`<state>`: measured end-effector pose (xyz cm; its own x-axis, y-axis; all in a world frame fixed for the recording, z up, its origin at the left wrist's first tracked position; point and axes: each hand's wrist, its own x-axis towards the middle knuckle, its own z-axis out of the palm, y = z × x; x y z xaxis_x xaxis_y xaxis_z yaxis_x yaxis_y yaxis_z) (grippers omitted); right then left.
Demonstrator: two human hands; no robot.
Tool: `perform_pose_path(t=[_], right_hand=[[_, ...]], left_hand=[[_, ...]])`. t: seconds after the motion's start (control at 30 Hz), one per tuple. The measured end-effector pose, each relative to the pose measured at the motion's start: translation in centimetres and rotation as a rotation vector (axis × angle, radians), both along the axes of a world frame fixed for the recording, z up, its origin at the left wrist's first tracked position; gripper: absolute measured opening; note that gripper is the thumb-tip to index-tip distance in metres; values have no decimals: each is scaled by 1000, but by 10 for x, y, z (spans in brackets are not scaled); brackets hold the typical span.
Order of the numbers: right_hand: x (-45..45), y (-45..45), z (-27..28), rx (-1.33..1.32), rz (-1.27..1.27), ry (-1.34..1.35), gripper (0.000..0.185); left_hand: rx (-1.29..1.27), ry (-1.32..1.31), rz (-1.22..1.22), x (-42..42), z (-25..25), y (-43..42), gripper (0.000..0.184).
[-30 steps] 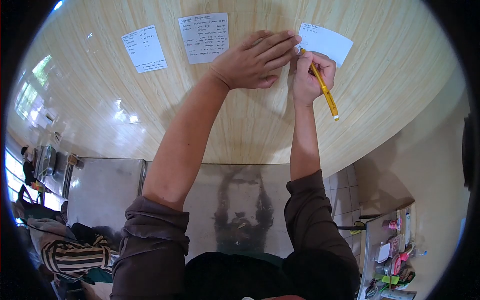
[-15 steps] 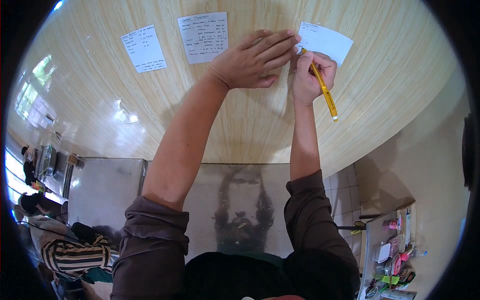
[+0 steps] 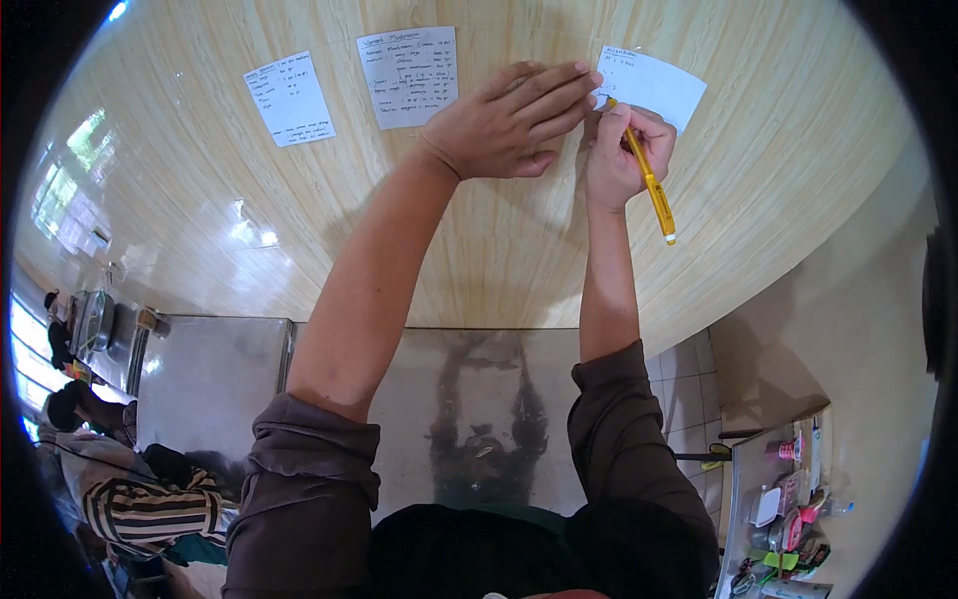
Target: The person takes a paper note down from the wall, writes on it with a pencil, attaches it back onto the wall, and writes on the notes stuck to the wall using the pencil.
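Pale wood-grain tabletop point(image 3: 499, 260) curves across the upper view, with a grey floor point(image 3: 399, 459) below it. Three handwritten paper sheets lie on it in a spread row. On the left sheet point(image 3: 290, 98), "medium" can be made out in the top line; the middle sheet point(image 3: 394, 110) is headed with a word or two ending in "Mushroom", over many lines in which "medium" shows again. The right sheet point(image 3: 664, 90) has an underlined heading too small to read surely, a few short lines and much bare paper.

One yellow pen point(image 3: 654, 190) with a white end slants over the right sheet's lower left corner; dark lettering on its barrel is unreadable. The right hand point(image 3: 624, 160) pinches it near the tip between thumb and fingers. The left hand point(image 3: 509, 120) lies palm down, fingers extended close together, their tips at the right sheet's left edge.

At the lower left is a person in black-and-cream striped clothing point(image 3: 150, 511). A side table point(image 3: 740, 499) at the lower right carries plastic containers point(image 3: 766, 506) and other small items, partly overlapping, so I cannot count them.
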<state>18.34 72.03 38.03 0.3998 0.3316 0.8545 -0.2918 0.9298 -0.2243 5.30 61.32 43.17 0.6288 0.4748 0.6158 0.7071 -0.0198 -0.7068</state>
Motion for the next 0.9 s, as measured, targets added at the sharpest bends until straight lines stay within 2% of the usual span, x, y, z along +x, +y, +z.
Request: perform_pose_path(t=[0.2,0.3,0.5,0.6,0.7,0.9], right_hand=[[-4,8,-7,18,134,99,16],[-4,11,-6,29,-12,37,16],[-5,9,-7,-15,130,100,14],[-4,7,-5,-28,48,44,14],[-4,-6,2,19,296,142,15],[-2,-3,0,31,208,110,15]], left_hand=[[7,-9,-10,-1,-1,0,69],[1,-20,-9,-1,-1,2,70],[-1,-15,0,-1,-1,0,71],[6,-13,2,0,-1,0,72],[10,-8,-11,-2,-2,1,72],[1,-15,-3,-1,-1,0,71]])
